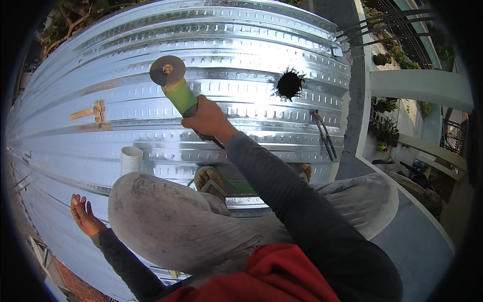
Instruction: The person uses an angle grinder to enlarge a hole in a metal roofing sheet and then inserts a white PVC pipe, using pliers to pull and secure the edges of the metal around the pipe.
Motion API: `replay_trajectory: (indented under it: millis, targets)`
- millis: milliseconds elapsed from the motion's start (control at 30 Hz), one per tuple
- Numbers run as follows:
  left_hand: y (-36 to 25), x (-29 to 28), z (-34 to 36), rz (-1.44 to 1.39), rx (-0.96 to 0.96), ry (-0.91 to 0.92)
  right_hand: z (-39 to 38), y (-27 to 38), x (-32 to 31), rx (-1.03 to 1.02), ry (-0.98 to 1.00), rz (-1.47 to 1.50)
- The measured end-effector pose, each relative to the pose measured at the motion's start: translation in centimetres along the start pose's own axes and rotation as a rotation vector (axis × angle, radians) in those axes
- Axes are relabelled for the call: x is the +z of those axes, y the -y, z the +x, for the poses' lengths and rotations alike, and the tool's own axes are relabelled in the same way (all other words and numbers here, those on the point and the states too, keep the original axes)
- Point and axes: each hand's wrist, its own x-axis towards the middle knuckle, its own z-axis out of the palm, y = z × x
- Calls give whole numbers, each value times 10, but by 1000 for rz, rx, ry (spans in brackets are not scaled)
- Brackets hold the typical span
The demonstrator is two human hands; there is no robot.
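Note:
My right hand [210, 120] is wrapped round the body of a green angle grinder [180, 96], held out over the ribbed metal decking [236, 138]. Its brown cutting disc [167, 71] faces up at the far end. Off to the left, my left hand [86, 216] is held out beside my knee with its fingers apart and nothing in it. A ragged hole [290, 84] with bent, jagged edges is cut through the decking, right of the grinder. Near my left knee stands a short white pipe [132, 160].
Long-handled cutters [324, 135] lie on the decking at the right. A rusty metal piece [93, 111] lies at the left. A green cord [234, 185] runs by my sandalled foot. Along the right, a concrete edge [356, 100] drops to a lower area with plants.

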Motion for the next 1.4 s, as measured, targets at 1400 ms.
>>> replay_trajectory:
  millis: [1400]
  targets:
    - [-92,405,-449,-28,-1045,1699,-142,-98,-261,506,-423,34]
